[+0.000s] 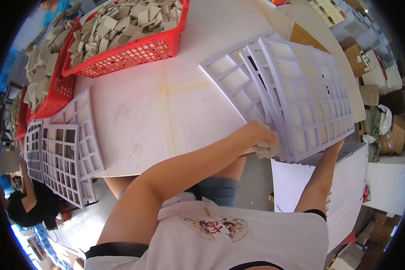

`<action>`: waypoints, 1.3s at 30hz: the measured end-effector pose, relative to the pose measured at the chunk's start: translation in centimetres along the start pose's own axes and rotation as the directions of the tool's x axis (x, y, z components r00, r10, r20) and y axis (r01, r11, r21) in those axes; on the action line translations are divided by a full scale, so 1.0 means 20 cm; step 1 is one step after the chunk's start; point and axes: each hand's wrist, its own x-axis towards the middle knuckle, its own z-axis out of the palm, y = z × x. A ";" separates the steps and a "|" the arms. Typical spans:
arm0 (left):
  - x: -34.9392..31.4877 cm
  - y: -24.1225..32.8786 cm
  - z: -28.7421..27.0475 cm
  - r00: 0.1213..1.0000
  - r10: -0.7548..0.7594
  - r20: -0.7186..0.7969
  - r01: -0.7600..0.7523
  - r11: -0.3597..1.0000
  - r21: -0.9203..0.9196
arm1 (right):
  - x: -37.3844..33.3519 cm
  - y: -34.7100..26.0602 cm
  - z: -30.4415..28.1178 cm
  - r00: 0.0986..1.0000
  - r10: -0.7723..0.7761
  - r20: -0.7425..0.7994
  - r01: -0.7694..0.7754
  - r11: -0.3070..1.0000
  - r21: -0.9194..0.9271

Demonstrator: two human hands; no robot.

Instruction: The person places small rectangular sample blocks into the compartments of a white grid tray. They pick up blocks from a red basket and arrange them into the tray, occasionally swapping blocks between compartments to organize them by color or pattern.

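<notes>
My left hand (258, 132) reaches across to the right and is closed around a small bunch of beige square pieces (266, 149). Those pieces lie right beside the lower left corner of a front white grid tray (297, 96). At that tray's lower right edge is my right hand (336, 146), its fingers mostly hidden behind the edge as it grips there. The tray is tilted, and pale panels show in many of its cells. Directly behind it are further grid trays of the same kind, and one more white grid tray (229, 67) lies on the table.
Red plastic baskets (135, 57) full of beige squares stand at the far left of the table (135, 103). More grid trays (60, 148) lean over the left edge, near a co-worker (29, 202). A white carton (288, 184) stands below my right arm.
</notes>
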 end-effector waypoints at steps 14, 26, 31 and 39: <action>-2.31 -0.05 -0.97 -0.210 0.725 -0.656 -0.633 0.411 0.656 | -1.39 -0.10 0.84 0.429 -0.857 -0.286 0.541 0.497 -0.679; -3.26 -0.60 -1.43 0.165 0.418 -0.893 -0.794 0.594 0.131 | -2.96 1.53 2.58 0.262 0.754 0.603 0.127 0.592 -0.796; -3.26 -0.69 -1.55 0.330 0.460 -0.824 -0.798 0.602 0.017 | -3.22 1.76 2.57 0.413 0.590 0.694 0.347 0.603 -0.718; -2.75 -0.58 -1.19 0.517 0.475 -0.712 -0.684 0.729 -0.010 | -2.70 1.36 2.29 0.422 0.667 0.615 -0.110 0.710 -0.695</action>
